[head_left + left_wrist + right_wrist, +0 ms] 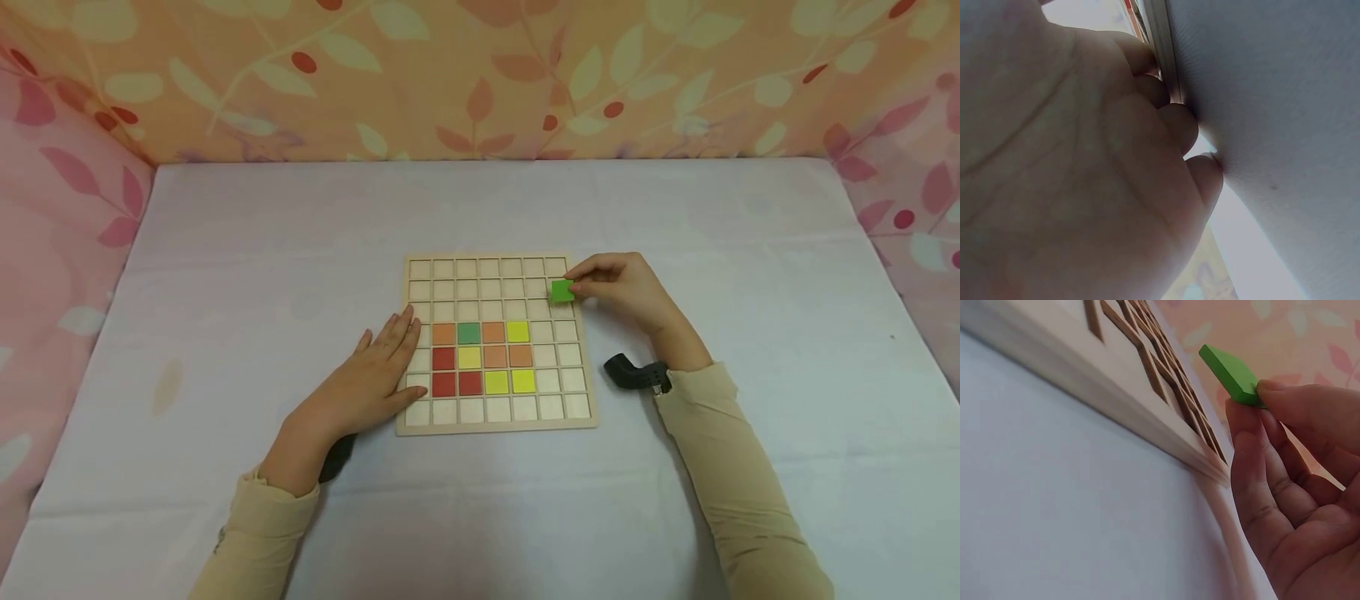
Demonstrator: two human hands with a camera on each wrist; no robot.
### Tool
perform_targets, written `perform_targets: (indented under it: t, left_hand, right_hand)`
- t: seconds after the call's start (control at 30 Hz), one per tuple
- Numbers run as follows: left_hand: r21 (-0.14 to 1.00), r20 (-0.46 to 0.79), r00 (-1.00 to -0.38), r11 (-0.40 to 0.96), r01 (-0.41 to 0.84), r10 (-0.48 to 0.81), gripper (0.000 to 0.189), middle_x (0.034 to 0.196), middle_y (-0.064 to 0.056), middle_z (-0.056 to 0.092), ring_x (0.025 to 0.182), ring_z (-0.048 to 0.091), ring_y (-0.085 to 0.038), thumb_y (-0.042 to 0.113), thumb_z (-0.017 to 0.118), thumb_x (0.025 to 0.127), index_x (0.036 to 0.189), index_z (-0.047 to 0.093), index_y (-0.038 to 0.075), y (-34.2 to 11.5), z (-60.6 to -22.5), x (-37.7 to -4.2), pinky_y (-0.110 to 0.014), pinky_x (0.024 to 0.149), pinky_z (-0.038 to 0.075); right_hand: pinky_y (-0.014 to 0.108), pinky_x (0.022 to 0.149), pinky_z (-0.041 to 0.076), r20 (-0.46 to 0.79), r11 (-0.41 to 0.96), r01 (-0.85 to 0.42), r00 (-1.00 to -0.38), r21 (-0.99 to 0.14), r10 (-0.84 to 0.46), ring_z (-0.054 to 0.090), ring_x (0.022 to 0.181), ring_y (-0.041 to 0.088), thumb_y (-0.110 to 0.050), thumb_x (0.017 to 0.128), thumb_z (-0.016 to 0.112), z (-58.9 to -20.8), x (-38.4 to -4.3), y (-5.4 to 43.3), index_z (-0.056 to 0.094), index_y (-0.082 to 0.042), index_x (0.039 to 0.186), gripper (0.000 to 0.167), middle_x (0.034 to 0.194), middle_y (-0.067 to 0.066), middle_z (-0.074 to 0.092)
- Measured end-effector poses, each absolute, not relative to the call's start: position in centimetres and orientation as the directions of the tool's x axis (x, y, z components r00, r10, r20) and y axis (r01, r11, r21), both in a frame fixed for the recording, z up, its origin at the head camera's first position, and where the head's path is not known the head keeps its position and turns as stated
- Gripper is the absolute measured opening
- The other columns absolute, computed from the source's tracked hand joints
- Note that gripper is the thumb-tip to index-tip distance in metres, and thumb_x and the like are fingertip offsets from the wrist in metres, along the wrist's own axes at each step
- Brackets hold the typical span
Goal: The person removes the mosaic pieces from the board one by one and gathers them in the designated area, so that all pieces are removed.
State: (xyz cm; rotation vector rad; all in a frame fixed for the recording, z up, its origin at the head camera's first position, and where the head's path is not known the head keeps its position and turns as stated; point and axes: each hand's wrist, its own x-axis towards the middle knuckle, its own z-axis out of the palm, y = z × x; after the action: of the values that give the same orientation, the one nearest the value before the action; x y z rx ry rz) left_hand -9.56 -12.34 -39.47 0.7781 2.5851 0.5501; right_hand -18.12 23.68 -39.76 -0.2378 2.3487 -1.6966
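Note:
A wooden grid board (495, 431) lies on the table, divided into small square cells. Between the thumb and fingers of my right hand (626, 287) is a green square tile (562, 291), pinched by its edge over the board's upper right cells. The right wrist view shows this tile (1230, 374) tilted, above the board's rim. My left hand (375, 367) rests with fairly straight fingers on the board's left edge. Inside the grid sit red, orange and yellow tiles, plus one teal-green tile (468, 333), grouped in three rows. In the left wrist view, the palm (1079, 162) covers most of the board.
A white cloth (480, 517) covers the table. Floral fabric walls (465, 83) stand along its back and both sides. A black curved wrist mount (633, 372) juts from the right wrist, just right of the board.

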Motion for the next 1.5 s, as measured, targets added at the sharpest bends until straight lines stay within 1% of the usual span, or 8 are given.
perform_targets:
  t: [0.17,0.27,0.47,0.7,0.87,1.07,1.27,1.5]
  left_hand:
    - [0.47,-0.242,-0.774,0.769,0.434,0.585,0.083,0.157,-0.016,-0.005,0.143,0.0,-0.033,0.033,0.057,0.094,0.149,0.007,-0.005,-12.4,-39.5,-9.6,-0.056,0.111,0.005]
    - [0.47,-0.24,-0.774,0.768,0.435,0.586,0.083,0.157,-0.016,-0.005,0.143,0.0,-0.033,0.033,0.057,0.094,0.149,0.007,-0.005,-12.5,-39.6,-9.6,-0.056,0.111,0.005]
    - [0.474,-0.246,-0.775,0.77,0.428,0.582,0.083,0.157,-0.015,-0.004,0.143,0.0,-0.032,0.032,0.057,0.093,0.149,0.007,-0.004,-12.7,-39.6,-9.5,-0.057,0.111,0.006]
    - [0.475,-0.243,-0.775,0.768,0.429,0.583,0.083,0.157,-0.016,-0.003,0.143,0.001,-0.033,0.032,0.057,0.093,0.149,0.008,-0.005,-12.6,-39.5,-9.5,-0.057,0.111,0.006]
    - [0.48,-0.239,-0.774,0.764,0.431,0.586,0.082,0.157,-0.016,-0.004,0.143,0.0,-0.032,0.032,0.057,0.094,0.149,0.008,-0.005,-12.6,-39.5,-9.5,-0.056,0.111,0.006]
    - [0.481,-0.232,-0.772,0.76,0.438,0.592,0.082,0.157,-0.015,-0.004,0.143,0.0,-0.031,0.032,0.057,0.094,0.149,0.007,-0.004,-12.5,-39.6,-9.5,-0.056,0.111,0.006]
    - [0.472,-0.239,-0.773,0.766,0.435,0.587,0.082,0.157,-0.014,-0.005,0.143,0.0,-0.031,0.032,0.056,0.094,0.149,0.006,-0.004,-12.5,-39.6,-9.6,-0.056,0.111,0.006]
    - [0.467,-0.248,-0.772,0.771,0.433,0.585,0.083,0.157,-0.013,-0.006,0.143,-0.001,-0.031,0.034,0.055,0.095,0.149,0.005,-0.003,-12.5,-39.5,-9.6,-0.056,0.111,0.006]
  right_hand:
    - [0.024,0.07,0.049,-0.105,0.3,0.033,-0.968,-0.953,-0.228,0.065,0.073,0.013,-0.002,0.083,0.07,-39.7,-18.3,24.3,0.07,0.005,0.1,0.018,0.082,0.001,0.071]
    - [0.023,0.071,0.049,-0.102,0.294,0.035,-0.971,-0.955,-0.215,0.065,0.073,0.013,-0.001,0.083,0.069,-39.8,-18.5,24.6,0.071,0.004,0.099,0.016,0.081,-0.001,0.071]
    - [0.023,0.069,0.05,-0.082,0.265,0.028,-0.977,-0.964,-0.195,0.065,0.072,0.012,0.002,0.083,0.068,-40.1,-18.6,25.5,0.071,0.003,0.098,0.015,0.082,-0.003,0.071]
    - [0.023,0.067,0.05,-0.068,0.267,0.031,-0.989,-0.963,-0.132,0.064,0.07,0.013,-0.001,0.082,0.07,-40.1,-18.7,27.0,0.073,0.0,0.096,0.014,0.079,0.002,0.071]
    - [0.021,0.065,0.049,-0.073,0.273,0.049,-0.994,-0.961,-0.078,0.062,0.07,0.01,0.0,0.081,0.071,-40.1,-18.7,28.1,0.073,0.0,0.096,0.014,0.08,-0.003,0.07]
    - [0.018,0.064,0.049,-0.089,0.184,0.082,-0.996,-0.979,-0.028,0.062,0.073,0.008,0.004,0.08,0.071,-40.0,-18.8,28.9,0.075,-0.002,0.092,0.014,0.082,-0.003,0.071]
    - [0.019,0.063,0.051,-0.106,0.121,0.104,-0.994,-0.987,-0.011,0.063,0.07,0.01,0.006,0.08,0.071,-40.0,-18.8,29.2,0.075,0.0,0.09,0.012,0.081,0.001,0.071]
    - [0.018,0.059,0.048,-0.107,0.171,0.109,-0.994,-0.979,0.02,0.061,0.067,0.008,0.006,0.08,0.07,-40.1,-18.9,29.2,0.075,0.0,0.09,0.013,0.079,-0.002,0.071]
